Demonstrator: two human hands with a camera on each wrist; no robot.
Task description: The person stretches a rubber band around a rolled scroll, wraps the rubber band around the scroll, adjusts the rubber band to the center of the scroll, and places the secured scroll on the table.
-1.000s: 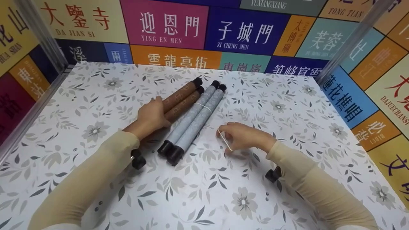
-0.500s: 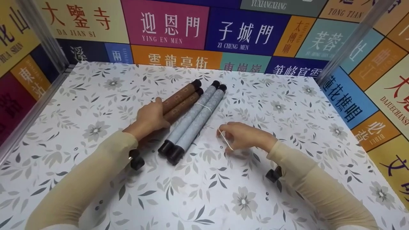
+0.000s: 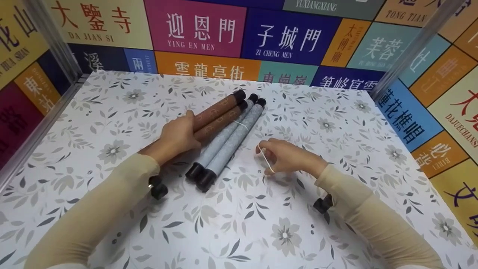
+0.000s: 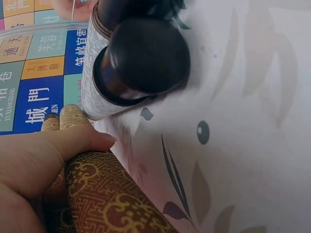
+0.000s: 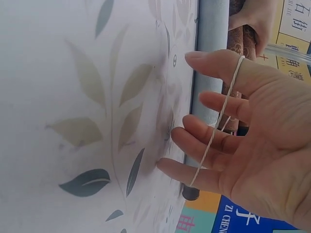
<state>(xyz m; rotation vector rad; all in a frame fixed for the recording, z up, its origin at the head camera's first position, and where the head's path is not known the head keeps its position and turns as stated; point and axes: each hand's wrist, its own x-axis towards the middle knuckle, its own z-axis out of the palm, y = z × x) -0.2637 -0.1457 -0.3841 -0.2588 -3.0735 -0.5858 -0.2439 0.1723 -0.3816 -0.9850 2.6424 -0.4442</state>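
Brown scrolls (image 3: 216, 111) edged right; left hand (image 3: 178, 136) clasps them, hiding near ends; right hand (image 3: 289, 155), fingers parted, stretches string (image 5: 215, 128)

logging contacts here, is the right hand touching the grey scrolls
Apart. The head view shows a strip of floral tabletop between the fingertips of the right hand and the grey scrolls.

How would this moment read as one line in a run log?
left hand: grips two brown rolls | right hand: holds white string loop stretched | two gray rolls: side by side, banded together, on flowered table
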